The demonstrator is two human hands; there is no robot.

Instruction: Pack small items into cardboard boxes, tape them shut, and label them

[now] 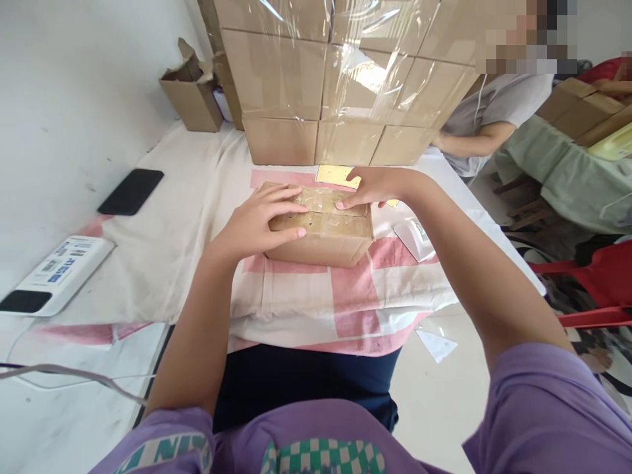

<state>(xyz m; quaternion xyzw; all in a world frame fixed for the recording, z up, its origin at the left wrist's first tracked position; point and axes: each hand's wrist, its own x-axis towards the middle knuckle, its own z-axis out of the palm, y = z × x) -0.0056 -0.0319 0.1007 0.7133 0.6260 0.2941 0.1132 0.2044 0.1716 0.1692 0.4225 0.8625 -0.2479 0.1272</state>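
Note:
A small brown cardboard box (328,240) lies on the cloth-covered table in front of me, with clear tape along its top seam. Flat across its left top side rests my left hand (264,220), fingers spread. My right hand (368,187) is at the right end of the top, thumb touching the tape and fingers bent apart over the far edge. Behind the box is a yellow sheet (333,175), partly under my right hand. To the right of the box sits a white object (415,239), perhaps a tape dispenser, partly hidden by my forearm.
Plastic-wrapped stacked cartons (281,79) stand at the table's back. An open carton (192,99), a black flat object (131,191) and a white device (59,273) are at left. A person in a grey shirt (494,105) sits behind right, near a red chair (592,283).

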